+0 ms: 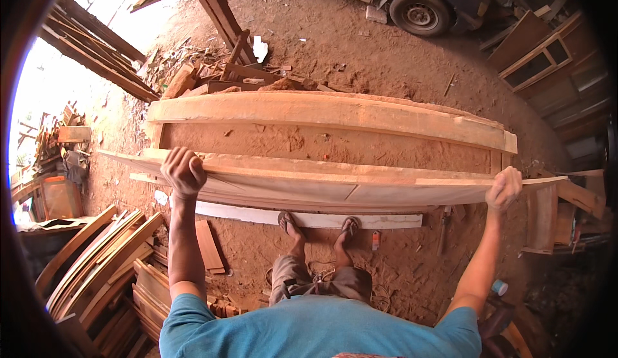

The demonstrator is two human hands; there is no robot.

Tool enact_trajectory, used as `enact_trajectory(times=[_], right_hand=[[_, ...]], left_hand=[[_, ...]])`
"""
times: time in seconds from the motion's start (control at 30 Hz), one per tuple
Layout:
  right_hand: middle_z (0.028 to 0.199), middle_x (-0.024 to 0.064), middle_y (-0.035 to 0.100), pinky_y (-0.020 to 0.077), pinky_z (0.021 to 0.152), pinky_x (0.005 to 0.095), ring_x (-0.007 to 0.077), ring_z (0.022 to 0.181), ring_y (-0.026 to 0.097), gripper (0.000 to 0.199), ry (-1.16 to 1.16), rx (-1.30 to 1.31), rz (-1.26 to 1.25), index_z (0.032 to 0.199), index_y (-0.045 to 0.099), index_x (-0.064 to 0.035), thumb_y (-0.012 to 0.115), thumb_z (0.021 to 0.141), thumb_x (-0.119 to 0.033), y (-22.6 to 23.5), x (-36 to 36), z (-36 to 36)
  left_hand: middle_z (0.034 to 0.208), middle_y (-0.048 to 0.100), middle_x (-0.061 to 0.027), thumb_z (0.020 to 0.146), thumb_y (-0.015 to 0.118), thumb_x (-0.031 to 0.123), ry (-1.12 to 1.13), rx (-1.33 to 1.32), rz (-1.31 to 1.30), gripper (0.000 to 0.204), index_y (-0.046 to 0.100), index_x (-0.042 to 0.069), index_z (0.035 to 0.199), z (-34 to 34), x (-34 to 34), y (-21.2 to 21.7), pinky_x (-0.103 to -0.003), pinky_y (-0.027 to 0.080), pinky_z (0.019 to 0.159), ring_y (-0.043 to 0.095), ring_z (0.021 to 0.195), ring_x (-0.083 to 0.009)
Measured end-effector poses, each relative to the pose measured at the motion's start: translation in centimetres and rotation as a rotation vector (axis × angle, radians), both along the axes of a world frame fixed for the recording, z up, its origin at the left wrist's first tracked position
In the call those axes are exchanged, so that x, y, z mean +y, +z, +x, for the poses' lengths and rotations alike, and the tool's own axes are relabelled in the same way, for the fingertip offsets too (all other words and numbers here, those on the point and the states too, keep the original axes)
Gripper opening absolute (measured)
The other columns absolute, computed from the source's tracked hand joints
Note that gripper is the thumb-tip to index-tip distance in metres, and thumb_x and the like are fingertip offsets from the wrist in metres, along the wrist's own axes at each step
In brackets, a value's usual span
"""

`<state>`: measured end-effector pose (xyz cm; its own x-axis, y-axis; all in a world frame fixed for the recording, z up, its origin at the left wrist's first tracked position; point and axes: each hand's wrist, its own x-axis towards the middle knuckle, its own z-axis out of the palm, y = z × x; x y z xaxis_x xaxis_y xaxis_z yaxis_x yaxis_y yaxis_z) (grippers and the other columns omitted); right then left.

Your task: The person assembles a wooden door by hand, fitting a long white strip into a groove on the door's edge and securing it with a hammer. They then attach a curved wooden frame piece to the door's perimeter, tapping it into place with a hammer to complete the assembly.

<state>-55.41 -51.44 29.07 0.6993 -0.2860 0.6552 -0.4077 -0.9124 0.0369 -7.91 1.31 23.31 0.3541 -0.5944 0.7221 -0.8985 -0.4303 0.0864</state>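
A long, wide wooden board (pixel 386 192) stretches across in front of me, its broad face tilted toward me. Both my arms are spread wide along it. My left hand (pixel 185 173) is closed over its upper edge toward the left end. Close to the opposite end, my right hand (pixel 504 188) grips the same edge. Just beyond the board lies a wooden frame of thick beams (pixel 322 109), joined by short pieces at the ends. The board hides part of the frame's near side. Below it, a pale, whitish beam (pixel 309 218) rests by my sandalled feet.
Curved boards (pixel 96 261) are stacked at the left. Scrap wood (pixel 187 78) lies beyond the frame near a wooden post (pixel 225 23). A parked vehicle (pixel 421 14) stands at the back. Wooden panels (pixel 547 62) lean at the right. A small orange-and-white object (pixel 376 240) sits on the dirt floor.
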Motion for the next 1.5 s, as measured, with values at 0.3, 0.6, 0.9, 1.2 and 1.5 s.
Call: enact_trajectory(times=[0.3, 0.6, 0.9, 1.2, 1.5], right_hand=[[0.069, 0.0175, 0.047, 0.0377, 0.066, 0.0481, 0.0397, 0.067, 0.051, 0.037, -0.019, -0.118, -0.095, 0.071, 0.044, -0.0013, 0.04, 0.104, -0.016, 6.6, -3.0, 6.2], [0.074, 0.0183, 0.06, 0.0421, 0.071, 0.0493, 0.0406, 0.074, 0.057, 0.044, -0.105, -0.241, -0.091, 0.074, 0.054, 0.0006, 0.041, 0.109, -0.022, 3.2, -8.1, 14.6], [0.076, 0.0181, 0.063, 0.0441, 0.076, 0.0475, 0.0401, 0.076, 0.059, 0.046, -0.103, -0.279, -0.09, 0.073, 0.058, 0.0003, 0.042, 0.109, -0.024, -2.8, -10.4, 18.9], [0.093, 0.0097, 0.064, 0.0454, 0.085, 0.045, 0.034, 0.09, 0.061, 0.025, 0.085, 0.053, -0.074, 0.087, 0.055, -0.0018, 0.072, 0.089, -0.02, -0.5, -8.0, 17.3], [0.086, 0.018, 0.063, 0.0497, 0.073, 0.0448, 0.0423, 0.083, 0.061, 0.041, -0.093, 0.615, 0.37, 0.087, 0.055, -0.0018, 0.088, 0.07, -0.019, 4.3, -5.1, 14.9]], left_hand=[[0.067, 0.058, -0.0113, 0.099, 0.052, 0.019, 0.034, -0.099, -0.095, 0.033, 0.061, 0.008, 0.069, 6.4, -3.9, 8.4, -0.041, 0.047, 0.057, 0.059, 0.061, -0.0322], [0.073, 0.068, -0.0079, 0.101, 0.053, 0.024, 0.091, -0.19, -0.093, 0.034, 0.068, 0.008, 0.076, 15.1, -9.1, 6.7, -0.041, 0.053, 0.062, 0.067, 0.068, -0.0281], [0.082, 0.07, -0.0105, 0.102, 0.052, 0.023, 0.148, -0.084, 0.005, 0.031, 0.069, 0.008, 0.081, 19.3, -11.8, 1.5, -0.041, 0.051, 0.078, 0.067, 0.08, -0.0299], [0.09, 0.069, -0.0091, 0.096, 0.064, 0.045, -0.012, -0.023, 0.208, 0.037, 0.065, 0.008, 0.09, 18.5, -10.3, 2.6, -0.042, 0.051, 0.08, 0.067, 0.089, -0.0302], [0.083, 0.073, -0.0002, 0.08, 0.07, 0.071, 0.11, 0.224, 0.684, 0.059, 0.069, 0.018, 0.103, 16.9, -7.5, 3.2, -0.038, 0.054, 0.062, 0.071, 0.074, -0.0178]])
